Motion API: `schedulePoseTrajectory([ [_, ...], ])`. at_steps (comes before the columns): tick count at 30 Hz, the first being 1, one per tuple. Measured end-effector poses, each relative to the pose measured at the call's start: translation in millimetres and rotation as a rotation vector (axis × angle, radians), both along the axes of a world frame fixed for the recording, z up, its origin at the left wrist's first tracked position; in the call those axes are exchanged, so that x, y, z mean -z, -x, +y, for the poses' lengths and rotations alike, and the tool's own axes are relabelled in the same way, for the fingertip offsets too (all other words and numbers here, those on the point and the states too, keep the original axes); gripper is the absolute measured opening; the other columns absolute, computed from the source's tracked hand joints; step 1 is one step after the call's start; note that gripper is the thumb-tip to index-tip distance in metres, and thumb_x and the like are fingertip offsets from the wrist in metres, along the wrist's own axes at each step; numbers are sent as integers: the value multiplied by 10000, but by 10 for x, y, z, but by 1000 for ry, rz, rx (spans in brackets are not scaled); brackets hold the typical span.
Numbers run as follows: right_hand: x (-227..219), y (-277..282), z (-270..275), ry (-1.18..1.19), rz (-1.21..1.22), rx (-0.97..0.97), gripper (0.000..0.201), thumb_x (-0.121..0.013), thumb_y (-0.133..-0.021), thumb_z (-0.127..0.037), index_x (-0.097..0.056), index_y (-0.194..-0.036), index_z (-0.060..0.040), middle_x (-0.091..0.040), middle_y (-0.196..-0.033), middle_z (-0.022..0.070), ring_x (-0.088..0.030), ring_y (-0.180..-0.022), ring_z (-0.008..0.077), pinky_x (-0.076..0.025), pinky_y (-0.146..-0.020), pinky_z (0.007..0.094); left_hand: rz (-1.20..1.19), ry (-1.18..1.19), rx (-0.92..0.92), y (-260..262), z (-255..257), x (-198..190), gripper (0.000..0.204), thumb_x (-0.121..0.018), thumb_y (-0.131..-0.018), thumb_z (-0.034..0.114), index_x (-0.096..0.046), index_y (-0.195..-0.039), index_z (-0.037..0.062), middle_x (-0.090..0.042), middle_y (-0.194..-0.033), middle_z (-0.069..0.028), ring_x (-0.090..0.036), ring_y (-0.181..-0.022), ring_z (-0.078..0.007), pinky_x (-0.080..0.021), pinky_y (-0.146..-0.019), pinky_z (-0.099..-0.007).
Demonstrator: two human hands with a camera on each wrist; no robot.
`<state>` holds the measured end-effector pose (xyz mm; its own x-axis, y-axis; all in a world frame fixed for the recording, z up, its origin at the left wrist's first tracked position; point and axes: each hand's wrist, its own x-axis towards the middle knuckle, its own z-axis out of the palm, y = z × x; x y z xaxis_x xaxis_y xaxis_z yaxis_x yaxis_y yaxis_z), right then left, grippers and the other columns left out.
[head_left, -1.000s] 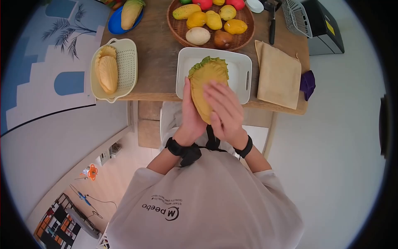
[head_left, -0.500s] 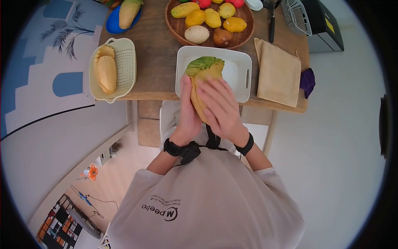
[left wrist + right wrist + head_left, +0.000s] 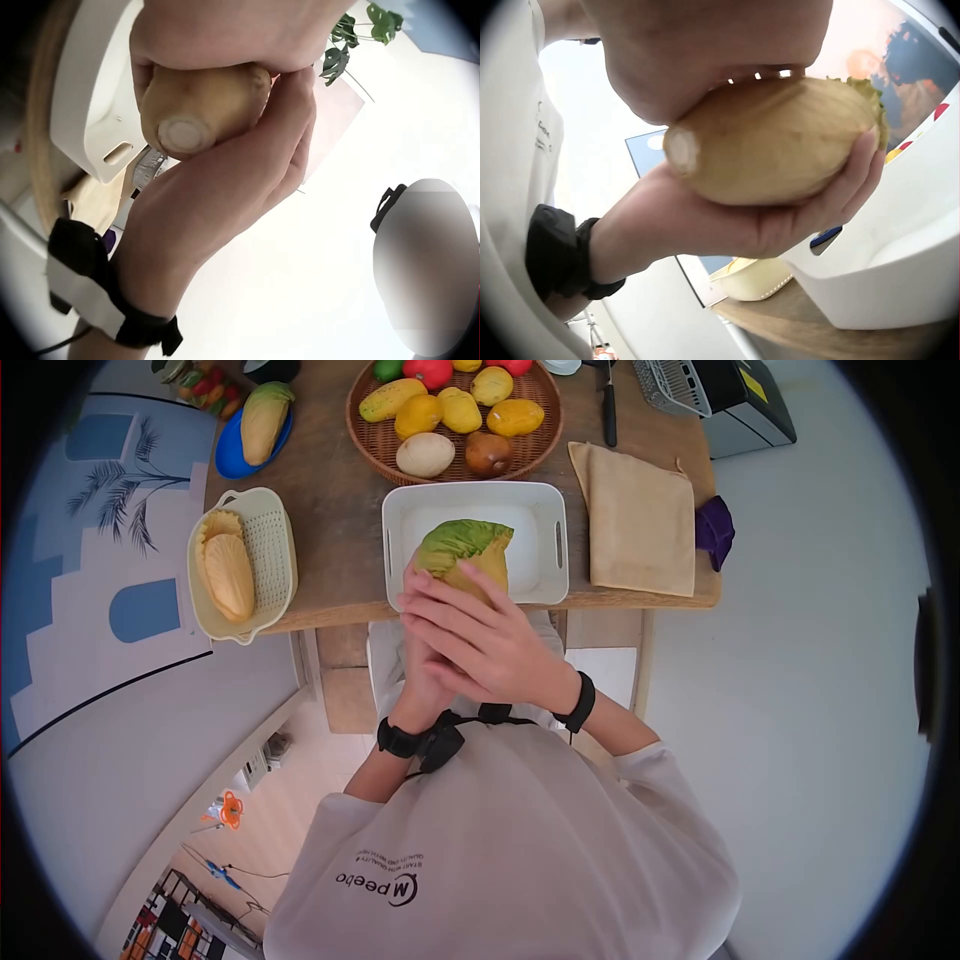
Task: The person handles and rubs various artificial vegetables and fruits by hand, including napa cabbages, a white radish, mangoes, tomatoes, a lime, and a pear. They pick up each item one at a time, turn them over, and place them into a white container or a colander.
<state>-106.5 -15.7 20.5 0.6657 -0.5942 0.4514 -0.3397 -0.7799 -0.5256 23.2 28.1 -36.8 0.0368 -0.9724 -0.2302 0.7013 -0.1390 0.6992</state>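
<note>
A napa cabbage (image 3: 465, 542) with a ruffled green top and pale yellow body is between both hands, over the near side of a white bin (image 3: 545, 545). My left hand (image 3: 418, 685) holds it from below; the right wrist view shows the left fingers (image 3: 840, 195) curled round its side. Across the top lies my right hand (image 3: 485, 645), its fingers fairly straight and reaching over the left fingers. The cabbage's round whitish stem end (image 3: 184, 136) points toward the body. The right hand hides much of its middle in the head view.
On the wooden table (image 3: 335, 540), a cream basket (image 3: 275, 535) at left holds another pale cabbage (image 3: 230, 575). Behind stand a wicker basket (image 3: 370, 455) of fruit and a blue plate (image 3: 228, 455) with a cabbage. A beige cloth (image 3: 640, 520) and a knife (image 3: 609, 420) lie at right.
The right hand has slid left across the cabbage, over the left fingers. The cabbage has turned, showing more green top. Both hands are slightly lower and further left, and the whole view has shifted.
</note>
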Motion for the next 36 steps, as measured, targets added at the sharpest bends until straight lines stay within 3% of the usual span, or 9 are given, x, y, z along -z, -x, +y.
schedulePoseTrajectory([
  [4,-148,53,-166,-25,-40,156,523,-757,-920,-322,-698,-1337,-12,-665,-1424,168,-567,-1438,378,-326,-1264,651,-116,-47,26,-23,-30,-250,578,-474,-1177,285,-276,-1699,135,-435,-1626,-68,-446,-1516,-194,-412,-1235,-372],
  [9,-165,68,-166,9,-14,71,479,-741,-933,-323,-714,-1295,-11,-679,-1400,154,-599,-1398,366,-373,-1242,624,97,-142,200,-160,22,-206,762,-696,-1070,245,-278,-1704,182,-414,-1655,-53,-457,-1520,-210,-436,-1223,-384],
  [15,-241,130,-328,7,11,119,368,-737,-939,-211,-728,-1239,2,-684,-1397,144,-623,-1360,356,-440,-1215,559,-188,-113,226,-91,-127,-332,1066,-894,-855,143,-247,-1702,127,-420,-1655,-86,-449,-1534,-250,-442,-1222,-400],
  [19,-305,27,-303,30,68,13,344,-725,-932,-118,-719,-1254,5,-674,-1425,159,-621,-1364,365,-457,-1201,536,-571,6,128,-72,-148,-120,1148,-934,-785,110,-234,-1693,68,-430,-1644,-115,-461,-1520,-272,-437,-1222,-404],
  [21,-303,68,-421,20,22,99,383,-731,-917,-118,-710,-1280,4,-667,-1436,171,-616,-1372,371,-451,-1205,537,-577,17,95,-46,-205,-364,1166,-946,-766,116,-237,-1688,45,-431,-1646,-124,-479,-1504,-287,-436,-1218,-411],
  [25,-258,130,-488,-85,-72,290,416,-757,-891,-164,-699,-1266,7,-664,-1405,185,-601,-1360,374,-451,-1205,529,-724,136,16,-52,-243,-374,1102,-950,-745,129,-331,-1649,10,-482,-1606,-157,-529,-1459,-297,-460,-1187,-418],
  [30,-314,110,-399,16,-26,152,418,-729,-910,-174,-697,-1279,20,-675,-1387,201,-614,-1333,414,-468,-1177,548,-1100,349,-41,-109,-274,-285,1028,-965,-695,111,-461,-1583,-6,-584,-1517,-188,-607,-1380,-313,-503,-1146,-426],
  [34,-136,247,-582,-312,-391,236,383,-721,-911,-182,-723,-1239,14,-704,-1322,198,-657,-1269,424,-502,-1137,559,-1016,273,20,-101,-253,-461,1018,-958,-699,109,-467,-1583,-2,-600,-1513,-187,-615,-1377,-320,-499,-1152,-423],
  [36,-201,208,-519,-153,-300,195,371,-707,-927,-193,-732,-1229,21,-712,-1311,203,-670,-1246,432,-509,-1128,552,-955,260,49,-115,-262,-496,1040,-956,-698,107,-453,-1603,19,-599,-1504,-183,-596,-1391,-300,-472,-1174,-414],
])
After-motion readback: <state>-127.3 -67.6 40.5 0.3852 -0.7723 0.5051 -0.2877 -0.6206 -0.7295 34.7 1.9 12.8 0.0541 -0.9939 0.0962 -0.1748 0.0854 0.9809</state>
